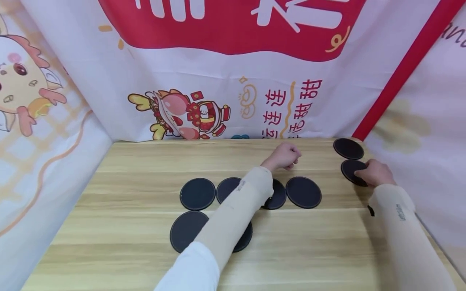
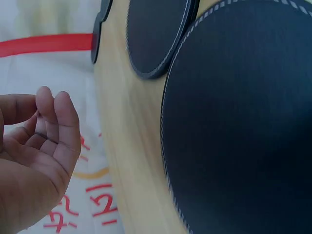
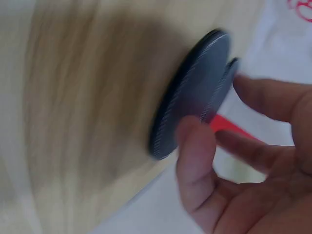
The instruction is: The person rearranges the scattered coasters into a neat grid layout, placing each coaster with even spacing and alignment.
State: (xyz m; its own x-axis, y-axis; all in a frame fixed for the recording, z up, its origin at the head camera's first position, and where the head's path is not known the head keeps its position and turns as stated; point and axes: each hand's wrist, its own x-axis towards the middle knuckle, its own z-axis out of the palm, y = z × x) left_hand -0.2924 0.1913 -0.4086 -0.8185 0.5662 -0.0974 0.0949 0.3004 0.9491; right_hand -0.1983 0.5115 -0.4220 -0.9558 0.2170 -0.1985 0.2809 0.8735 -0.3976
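My left hand (image 1: 283, 156) hovers beyond a row of black round coasters, with fingers loosely curled and nothing in them. In the left wrist view, the left hand (image 2: 41, 151) is beside a large-looking coaster (image 2: 243, 112) with pale edge stitching. At the far right, my right hand (image 1: 376, 173) reaches over the right edge of a black coaster (image 1: 350, 170). Right wrist view: the thumb of the right hand (image 3: 243, 161) overlaps the nearer coaster (image 3: 197, 90), fingers spread apart from it. Behind that lies another coaster (image 3: 219, 90), close to the index fingertip.
Several more coasters lie mid-table, including the leftmost (image 1: 198, 194), the rightmost of the row (image 1: 303, 192) and a nearer one (image 1: 187, 230); my left sleeve partly covers some. A coaster (image 1: 348, 148) sits at the back right corner. Printed cloth (image 1: 229, 72) hangs behind the wooden table (image 1: 298, 250).
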